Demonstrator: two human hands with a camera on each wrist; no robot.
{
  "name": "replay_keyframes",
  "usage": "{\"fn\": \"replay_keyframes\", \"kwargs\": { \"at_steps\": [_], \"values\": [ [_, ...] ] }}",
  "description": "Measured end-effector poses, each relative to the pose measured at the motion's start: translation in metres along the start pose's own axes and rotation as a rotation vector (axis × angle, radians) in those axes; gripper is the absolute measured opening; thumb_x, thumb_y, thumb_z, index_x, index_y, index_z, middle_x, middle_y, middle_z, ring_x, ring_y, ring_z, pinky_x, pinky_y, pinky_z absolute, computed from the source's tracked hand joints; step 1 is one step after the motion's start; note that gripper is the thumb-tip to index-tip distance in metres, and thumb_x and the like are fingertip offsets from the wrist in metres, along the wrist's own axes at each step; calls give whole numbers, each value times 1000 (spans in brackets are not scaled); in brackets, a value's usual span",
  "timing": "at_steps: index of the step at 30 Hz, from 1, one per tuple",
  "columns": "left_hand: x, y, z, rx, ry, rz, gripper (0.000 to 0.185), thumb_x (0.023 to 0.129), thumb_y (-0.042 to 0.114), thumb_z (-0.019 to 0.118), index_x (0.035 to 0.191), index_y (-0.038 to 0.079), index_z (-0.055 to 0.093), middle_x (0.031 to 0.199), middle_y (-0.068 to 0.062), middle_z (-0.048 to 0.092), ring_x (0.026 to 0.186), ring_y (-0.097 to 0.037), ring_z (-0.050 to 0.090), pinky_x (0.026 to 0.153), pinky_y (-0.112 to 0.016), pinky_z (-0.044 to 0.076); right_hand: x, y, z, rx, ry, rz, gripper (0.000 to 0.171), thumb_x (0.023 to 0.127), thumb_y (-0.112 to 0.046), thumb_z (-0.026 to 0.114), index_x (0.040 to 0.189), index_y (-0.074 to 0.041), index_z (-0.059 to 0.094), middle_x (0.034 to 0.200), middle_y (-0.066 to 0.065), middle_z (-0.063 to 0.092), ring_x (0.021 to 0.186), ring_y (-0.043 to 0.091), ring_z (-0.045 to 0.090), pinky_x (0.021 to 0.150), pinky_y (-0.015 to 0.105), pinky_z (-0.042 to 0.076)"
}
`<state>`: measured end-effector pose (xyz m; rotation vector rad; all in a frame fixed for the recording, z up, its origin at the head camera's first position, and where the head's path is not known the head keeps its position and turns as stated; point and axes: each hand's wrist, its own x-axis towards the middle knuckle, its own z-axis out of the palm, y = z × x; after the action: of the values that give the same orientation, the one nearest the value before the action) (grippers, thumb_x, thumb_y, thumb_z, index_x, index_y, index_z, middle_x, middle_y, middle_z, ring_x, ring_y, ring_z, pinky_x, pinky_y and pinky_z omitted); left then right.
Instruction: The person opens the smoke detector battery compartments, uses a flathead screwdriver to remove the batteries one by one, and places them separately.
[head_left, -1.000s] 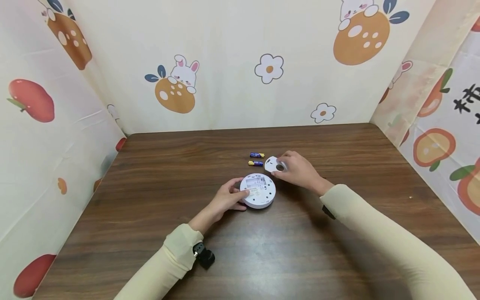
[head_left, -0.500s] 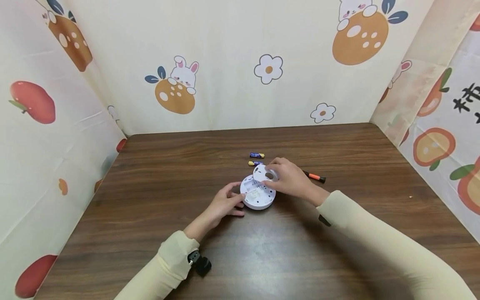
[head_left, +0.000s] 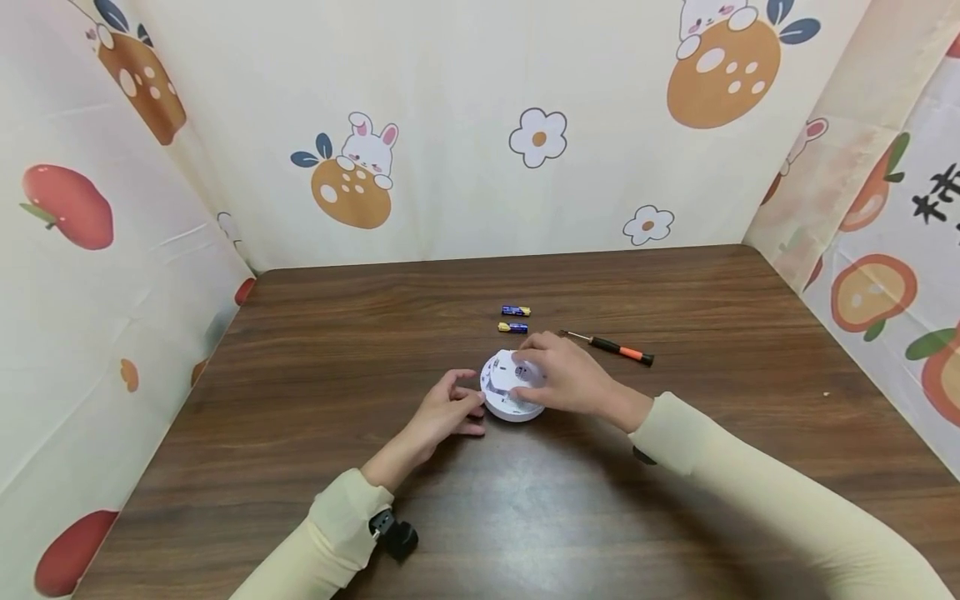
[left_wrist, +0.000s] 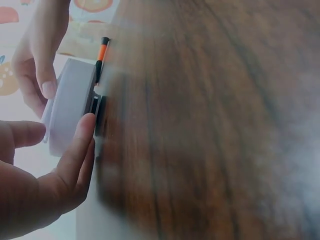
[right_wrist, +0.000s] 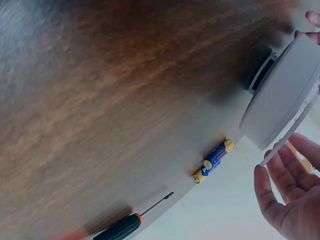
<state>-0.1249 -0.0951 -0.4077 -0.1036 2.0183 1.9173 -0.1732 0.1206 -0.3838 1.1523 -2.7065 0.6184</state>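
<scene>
A round white smoke detector [head_left: 512, 414] lies face down on the table, its dark raised ring against the wood in the right wrist view. My right hand [head_left: 568, 377] pinches a white cover plate [head_left: 502, 372] with a round hole, over the detector's back. In the right wrist view the plate [right_wrist: 289, 134] is tilted, with a narrow gap between it and the detector [right_wrist: 285, 87] at the near edge. At the left rim, my left hand [head_left: 438, 417] holds the detector lightly, thumb and fingers spread across its side wall in the left wrist view.
Two blue and yellow batteries [head_left: 515, 311] lie just behind the detector. A screwdriver [head_left: 621, 348] with a black and orange handle rests to the right, behind my right hand. Patterned cloth [head_left: 450, 183] closes the back and sides of the wooden table [head_left: 360, 317].
My right hand has brought the cover plate left and toward me, from beside the batteries onto the detector's back. The left thumb has slid from the detector's top to its edge. The screwdriver has come into view.
</scene>
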Motion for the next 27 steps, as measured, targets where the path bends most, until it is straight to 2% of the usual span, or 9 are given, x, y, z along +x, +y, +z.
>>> {"fn": "replay_keyframes", "kwargs": {
  "at_steps": [7, 18, 27],
  "values": [
    [5, 1, 0, -32, -15, 17, 51, 95, -1, 50, 144, 2, 35, 119, -25, 54, 92, -26, 60, 73, -38, 58, 0, -2, 2, -22, -67, -92, 46, 78, -35, 78, 112, -5, 69, 112, 8, 60, 101, 21, 55, 85, 39, 49],
    [8, 0, 3, -56, -34, 18, 47, 96, -5, 47, 142, 0, 42, 118, -22, 51, 83, -21, 60, 75, -35, 58, 3, 1, -2, -26, -148, -153, 42, 80, -32, 77, 111, -5, 68, 114, 7, 60, 106, 21, 53, 92, 41, 46],
    [10, 1, 4, -79, -30, -4, 47, 97, -4, 44, 143, 4, 43, 113, -18, 46, 86, -21, 58, 75, -35, 58, 7, 2, -3, -20, -180, -175, 42, 81, -30, 77, 112, -4, 67, 116, 7, 59, 109, 23, 53, 94, 43, 45]
  ]
}}
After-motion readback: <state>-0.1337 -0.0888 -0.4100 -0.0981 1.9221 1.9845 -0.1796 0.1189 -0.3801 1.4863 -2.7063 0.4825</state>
